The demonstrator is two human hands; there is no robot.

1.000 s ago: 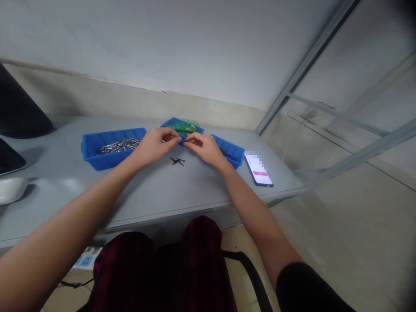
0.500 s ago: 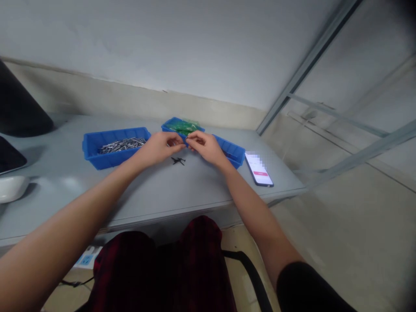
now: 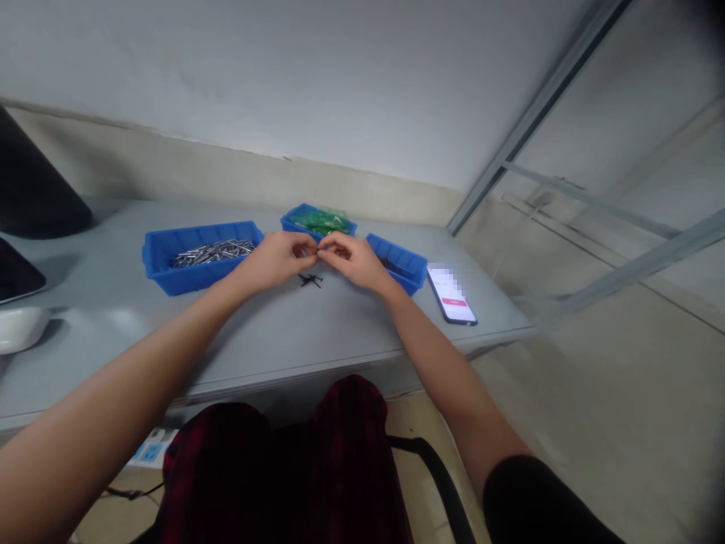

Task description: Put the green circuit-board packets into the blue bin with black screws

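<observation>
My left hand (image 3: 283, 255) and my right hand (image 3: 352, 260) meet fingertip to fingertip above the grey table. Both are pinched closed; whatever they hold is too small and hidden to name. Just below them lie several dark screw-like pieces (image 3: 310, 280) in a loose cluster. To the left of my left hand stands a blue bin (image 3: 186, 283) with many shiny metal pins or screws (image 3: 212, 253). Beyond my fingers is a smaller blue bin (image 3: 291, 214) with green plastic bags (image 3: 322, 221). Beside my right hand, another blue bin (image 3: 399, 251) holds dark small pieces.
A phone (image 3: 451, 296) with a lit screen lies near the right end of the table (image 3: 254, 340). Far left are a white rounded object (image 3: 23, 329) and a tall black object (image 3: 37, 189). A metal frame (image 3: 538, 113) rises at the right, and a wall stands behind.
My right hand has shifted slightly left, so its fingertips now meet those of my left hand. More of the right blue bin shows.
</observation>
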